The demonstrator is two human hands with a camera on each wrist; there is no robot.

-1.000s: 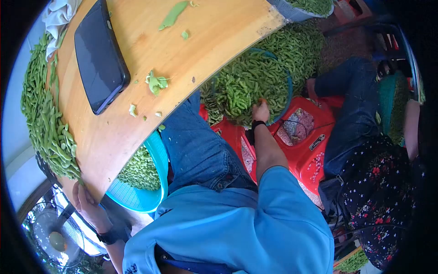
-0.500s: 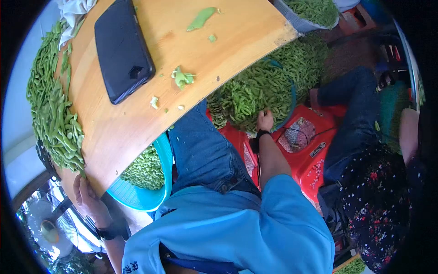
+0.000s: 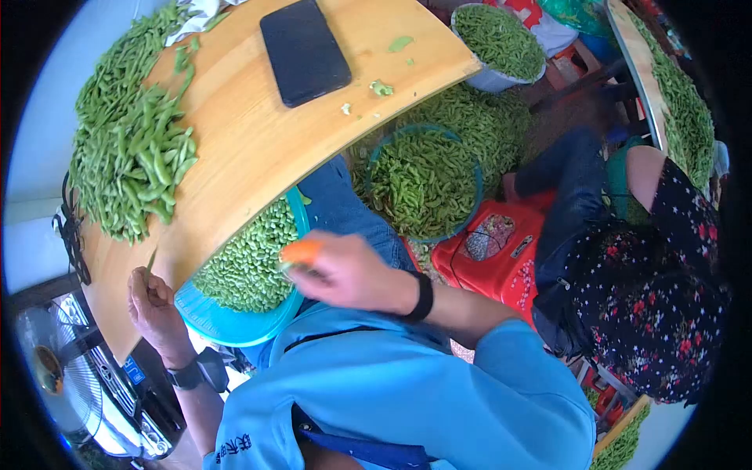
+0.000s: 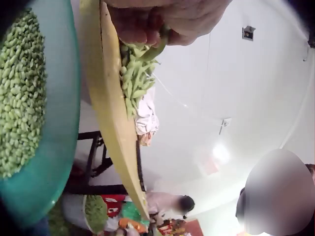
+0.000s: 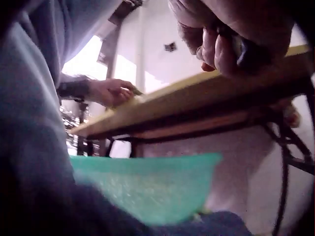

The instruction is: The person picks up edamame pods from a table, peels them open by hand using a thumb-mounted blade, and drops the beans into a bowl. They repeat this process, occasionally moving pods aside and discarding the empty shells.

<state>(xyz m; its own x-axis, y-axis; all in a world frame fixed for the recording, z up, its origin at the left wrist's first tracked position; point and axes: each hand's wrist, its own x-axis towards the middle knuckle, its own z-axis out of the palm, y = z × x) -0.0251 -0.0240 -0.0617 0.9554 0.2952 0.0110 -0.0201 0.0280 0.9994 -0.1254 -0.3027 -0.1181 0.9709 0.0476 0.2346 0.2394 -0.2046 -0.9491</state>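
Observation:
At the table's near left edge, my left hand (image 3: pixel 150 309) pinches a single green bean pod (image 4: pixel 156 50) between thumb and fingers. A heap of whole pods (image 3: pixel 145 157) lies just beyond it on the tabletop. My right hand (image 3: pixel 345 270) is blurred in the head view, over the near side of a turquoise basin (image 3: pixel 249 338) of shelled green beans (image 3: pixel 254 258). An orange patch (image 3: pixel 301 251) shows at its fingertips. In the right wrist view its fingers (image 5: pixel 226 56) look bent; I cannot tell whether they hold anything.
A dark phone (image 3: pixel 305 53) and pod scraps (image 3: pixel 381 88) lie on the wooden table (image 3: pixel 235 149). Right of my legs stand a basket of pods (image 3: pixel 423 184) and a red stool (image 3: pixel 486 243). A person in a flowered top (image 3: pixel 650 290) sits at right; a fan (image 3: pixel 66 392) stands lower left.
My right hand has come from the pod basket on the right, leftward to the turquoise basin. My left hand stays at the table edge, now with a pod raised in its fingers. The view has shifted.

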